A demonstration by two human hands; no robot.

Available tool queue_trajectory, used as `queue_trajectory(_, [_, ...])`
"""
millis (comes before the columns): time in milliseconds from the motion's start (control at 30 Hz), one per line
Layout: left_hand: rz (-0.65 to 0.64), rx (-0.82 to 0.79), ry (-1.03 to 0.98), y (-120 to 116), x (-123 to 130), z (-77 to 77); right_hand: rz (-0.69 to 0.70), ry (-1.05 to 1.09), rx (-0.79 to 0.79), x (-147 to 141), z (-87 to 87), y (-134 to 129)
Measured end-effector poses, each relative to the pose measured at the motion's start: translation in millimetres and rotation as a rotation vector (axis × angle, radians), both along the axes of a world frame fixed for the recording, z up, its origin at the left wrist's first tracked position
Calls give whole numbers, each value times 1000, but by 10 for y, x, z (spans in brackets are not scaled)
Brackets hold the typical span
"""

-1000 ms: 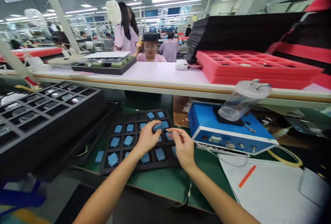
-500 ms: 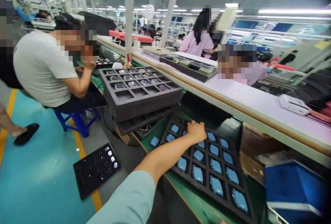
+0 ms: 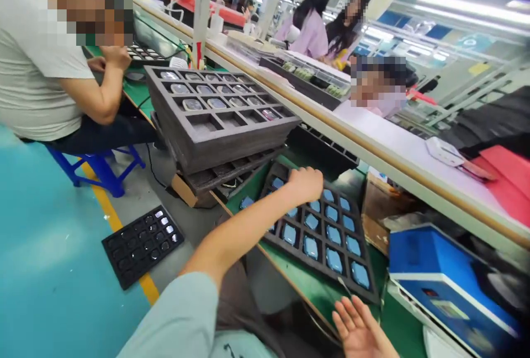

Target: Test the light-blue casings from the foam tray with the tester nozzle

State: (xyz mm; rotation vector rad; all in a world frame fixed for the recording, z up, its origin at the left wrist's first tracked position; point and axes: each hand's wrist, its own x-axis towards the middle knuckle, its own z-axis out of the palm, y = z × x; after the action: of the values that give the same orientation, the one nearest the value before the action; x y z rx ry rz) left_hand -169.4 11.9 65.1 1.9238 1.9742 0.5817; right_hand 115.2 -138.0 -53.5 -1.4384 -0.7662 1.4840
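Observation:
My left hand point(image 3: 307, 184) is over the far side of a black foam tray point(image 3: 300, 256), its fingers curled down. Its fingertips are hidden, so what they pinch cannot be seen. Rounded-square, watch-like pieces with blue faces point(image 3: 310, 247) fill many of the tray's pockets. One more blue-faced piece point(image 3: 247, 202) lies just outside the tray's left edge. Below the tray's near right corner is my right hand point(image 3: 358, 325), palm up with fingers stretched out. A thin pointed tool point(image 3: 344, 285) shows beside its fingertips; whether the hand holds it is unclear.
Stacked grey foam trays point(image 3: 244, 143) with watch-like pieces rise behind left. A black tray point(image 3: 143, 242) lies on the floor. A blue machine box point(image 3: 447, 281) stands right. The white shelf point(image 3: 372, 137) runs above the green bench point(image 3: 285, 261). A co-worker point(image 3: 45, 71) sits left.
The view has shifted down and closer on the left. My right hand has come into view at the bottom, with the thin tool beside it. My left hand stays over the tray's far side.

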Motion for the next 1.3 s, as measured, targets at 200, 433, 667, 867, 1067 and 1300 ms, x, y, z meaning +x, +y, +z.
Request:
queue_trajectory(200, [154, -113, 138, -974, -763, -248, -210, 94, -93, 207, -10, -200])
queue_trajectory(433, [83, -114, 141, -961, -851, -435, -498, 410, -122, 438, 236, -126])
queue_trajectory(667, [71, -12, -83, -1185, -1162, -223, -209, 422, 117, 266, 533, 97])
queue_trajectory(867, [64, 325, -987, -1454, -911, 22, 9, 161, 369, 118, 671, 506])
queue_trajectory(1067, [11, 314, -1247, -936, -95, 91, 121, -53, 723, -107, 729, 1016])
queue_trajectory(1300, [183, 177, -1552, -90, 950, -192, -161, -39, 860, -201, 641, 1372])
